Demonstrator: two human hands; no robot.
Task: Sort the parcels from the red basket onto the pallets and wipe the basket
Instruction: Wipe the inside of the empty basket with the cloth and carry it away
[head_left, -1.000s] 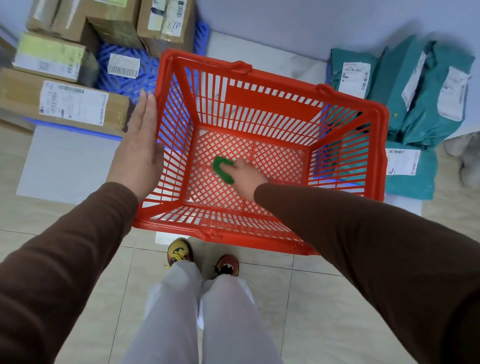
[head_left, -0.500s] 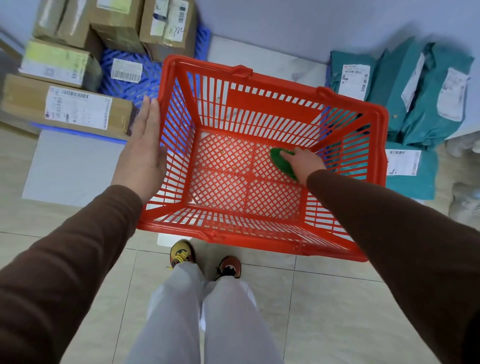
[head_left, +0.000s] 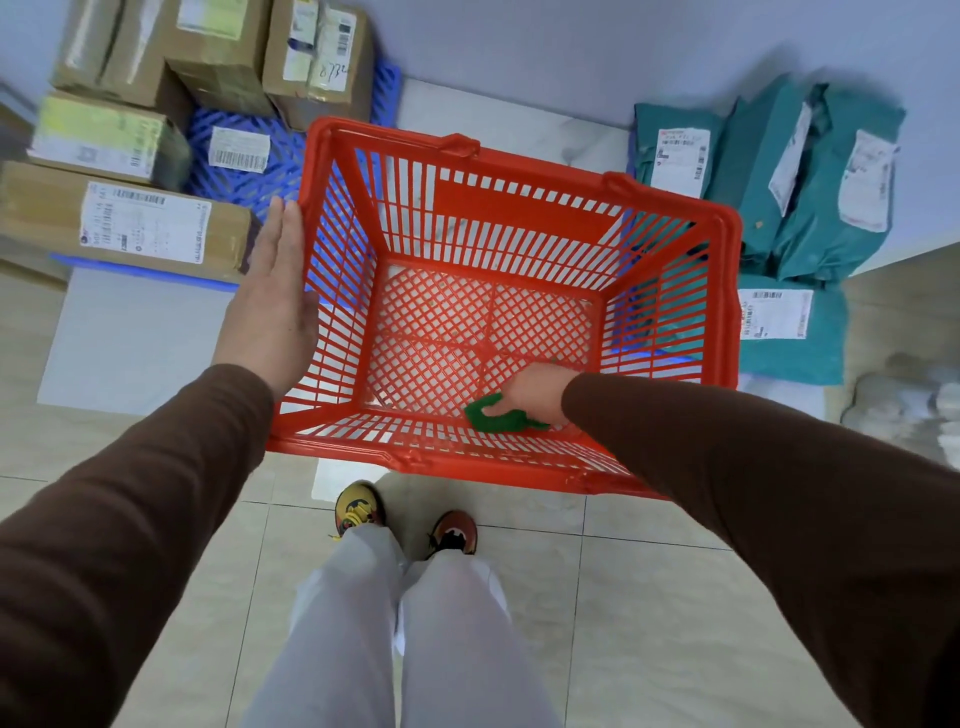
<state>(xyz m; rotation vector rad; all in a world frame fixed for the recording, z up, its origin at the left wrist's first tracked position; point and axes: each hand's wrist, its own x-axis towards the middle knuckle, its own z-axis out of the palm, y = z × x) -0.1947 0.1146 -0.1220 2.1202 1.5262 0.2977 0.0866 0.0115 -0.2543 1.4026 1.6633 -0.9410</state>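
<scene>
Tiled floor (head_left: 649, 613) under everything, grey trouser legs (head_left: 395, 623) and two shoes at bottom centre. Red basket (head_left: 514, 205) sits btwn both hands, no parcels inside, mesh bottom bare. Cardboard boxes (head_left: 140, 223) on blue pallet (head_left: 236, 171), just beyond and outboard of left hand; long box w/ white label nearest its fingertips. Teal mailer bags (head_left: 810, 192) w/ white labels piled well beyond right hand, past basket's far-right corner. Left hand (head_left: 270, 306) flat, fingers straight and together, palm pressed against outside of basket's left wall, grasping nothing. Right hand (head_left: 530, 395) down inside basket at near-right corner of bottom, fingers curled on green cloth (head_left: 480, 418), cloth pressed to mesh right beside near wall. Both sleeves brown.
</scene>
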